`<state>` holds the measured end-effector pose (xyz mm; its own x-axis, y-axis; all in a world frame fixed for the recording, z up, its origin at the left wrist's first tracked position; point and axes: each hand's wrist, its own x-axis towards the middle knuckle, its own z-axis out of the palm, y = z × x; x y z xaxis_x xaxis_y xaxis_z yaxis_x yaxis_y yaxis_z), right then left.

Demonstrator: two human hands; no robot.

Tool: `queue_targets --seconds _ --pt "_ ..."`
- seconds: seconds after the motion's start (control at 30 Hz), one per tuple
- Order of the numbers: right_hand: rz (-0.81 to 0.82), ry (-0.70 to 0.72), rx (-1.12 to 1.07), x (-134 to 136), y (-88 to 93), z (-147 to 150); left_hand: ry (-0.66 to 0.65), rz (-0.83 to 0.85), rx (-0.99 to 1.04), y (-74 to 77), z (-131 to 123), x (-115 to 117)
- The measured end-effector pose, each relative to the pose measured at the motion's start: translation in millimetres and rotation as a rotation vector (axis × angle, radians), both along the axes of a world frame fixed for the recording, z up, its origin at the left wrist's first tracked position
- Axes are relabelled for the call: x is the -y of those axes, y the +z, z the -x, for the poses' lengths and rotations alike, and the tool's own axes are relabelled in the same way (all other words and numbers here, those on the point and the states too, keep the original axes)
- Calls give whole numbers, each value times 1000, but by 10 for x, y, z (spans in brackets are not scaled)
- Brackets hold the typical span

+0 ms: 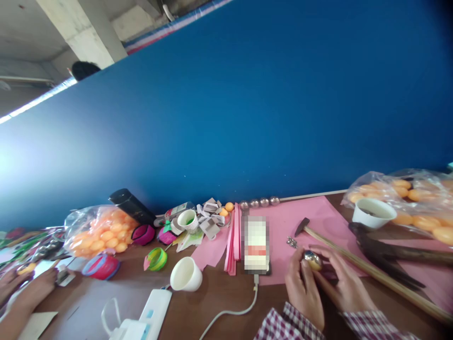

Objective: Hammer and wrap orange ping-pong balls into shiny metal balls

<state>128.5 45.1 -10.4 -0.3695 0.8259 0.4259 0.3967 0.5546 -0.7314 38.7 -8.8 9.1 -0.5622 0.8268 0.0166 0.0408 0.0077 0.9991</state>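
Note:
My left hand (303, 289) and my right hand (345, 281) meet low on the right side, fingers curled round a shiny metal ball (313, 259). The ball shows between the fingertips of both; its underside is hidden. Beneath and beyond them lies a pink paper sheet (283, 226). A few small silvery beads (291, 242) rest on it just past my left fingers. A hammer (303, 226) with a long wooden handle runs diagonally beside my right hand. Farther right is a heavier dark-headed tool (378, 257) with a wooden handle.
A phone (256, 245) on a white cable stands near pink paper strips (231, 245). Several metal balls (264, 202) line the blue partition (283, 94). Paper cups (186, 275), a power strip (154, 311) and bags of orange balls (106, 236) lie around. Another person's hands (38, 288) work far left.

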Motion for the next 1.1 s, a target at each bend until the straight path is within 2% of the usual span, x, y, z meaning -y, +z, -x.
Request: queue_targets --seconds 0.07,0.17,0.27,0.43,0.53,0.8,1.0,1.1 --pt "-114 21 44 -42 9 -23 0 -20 -6 8 8 -9" --pt "-166 44 96 -84 -3 -44 3 -55 36 43 5 -19" --pt "-152 67 104 -71 -27 -31 12 -62 105 77 -13 -21" --pt "46 10 -24 28 -20 43 31 -78 126 108 -42 -13" --pt "92 3 -57 56 9 64 25 -83 130 110 -48 -15" --pt "-99 18 4 -41 13 22 50 -117 -14 49 4 -29" --pt "-50 -10 -15 -31 -49 29 25 -83 52 2 1 -38" --pt "-50 30 -5 -36 -53 27 18 -119 51 -5 -4 -48"
